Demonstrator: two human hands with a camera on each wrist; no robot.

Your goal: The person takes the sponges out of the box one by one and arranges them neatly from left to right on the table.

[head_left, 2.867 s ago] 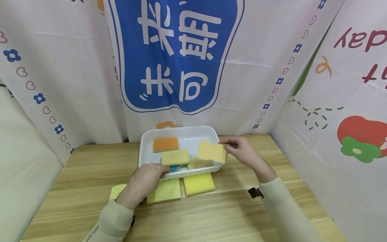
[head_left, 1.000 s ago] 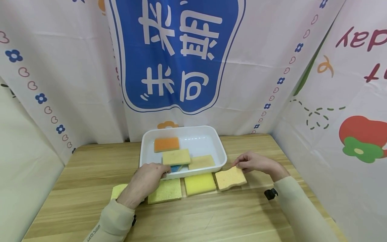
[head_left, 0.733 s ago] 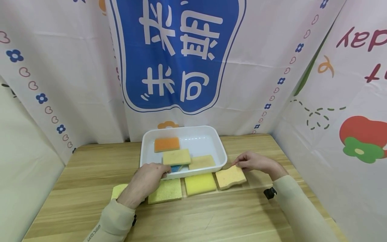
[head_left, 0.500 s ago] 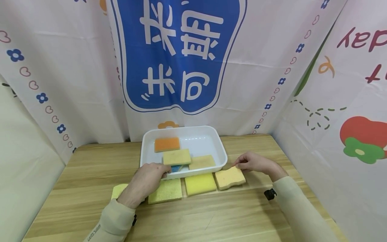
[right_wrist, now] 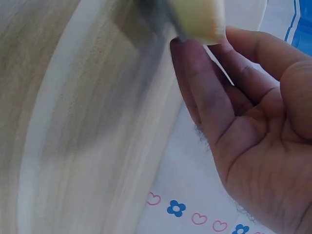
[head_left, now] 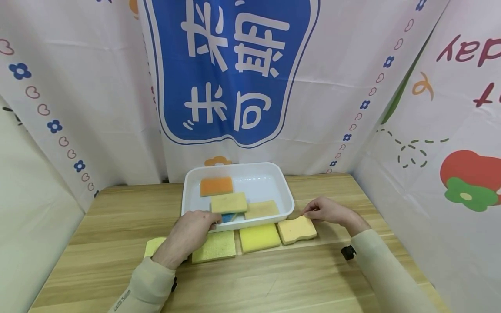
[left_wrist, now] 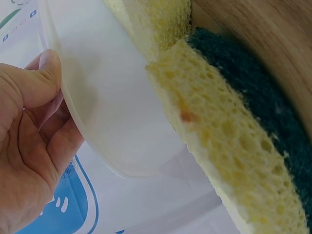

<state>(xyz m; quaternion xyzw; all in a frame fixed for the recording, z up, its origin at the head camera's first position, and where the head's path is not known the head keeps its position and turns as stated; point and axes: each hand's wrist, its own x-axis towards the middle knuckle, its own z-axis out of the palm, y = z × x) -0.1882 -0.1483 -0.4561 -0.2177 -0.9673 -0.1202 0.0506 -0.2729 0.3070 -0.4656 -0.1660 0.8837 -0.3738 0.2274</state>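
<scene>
My left hand (head_left: 192, 232) pinches the near-left rim of a white tray (head_left: 287, 191); the left wrist view shows thumb and fingers on that rim. On the table to the right of the tray, my right hand (head_left: 328, 212) pinches the far right corner of a wavy-edged, pale orange sponge (head_left: 296, 229). In the right wrist view, fingertips meet the edge of this sponge (right_wrist: 200, 22). Left of it lie a bright yellow sponge (head_left: 259, 238) and a greenish-yellow sponge (head_left: 215, 247). Another yellow sponge (head_left: 153, 246) is partly hidden by my left forearm.
Inside the tray are an orange sponge (head_left: 216, 186), a pale yellow sponge (head_left: 228, 202) resting over a blue item (head_left: 228, 218), and a flat tan sponge (head_left: 261, 209). Printed cloth (head_left: 336, 87) hangs behind the wooden table (head_left: 250, 282).
My right hand has brought the pale orange sponge from above the tray's right end down to the row's right end, then shifted it slightly left. My left hand stays on the rim.
</scene>
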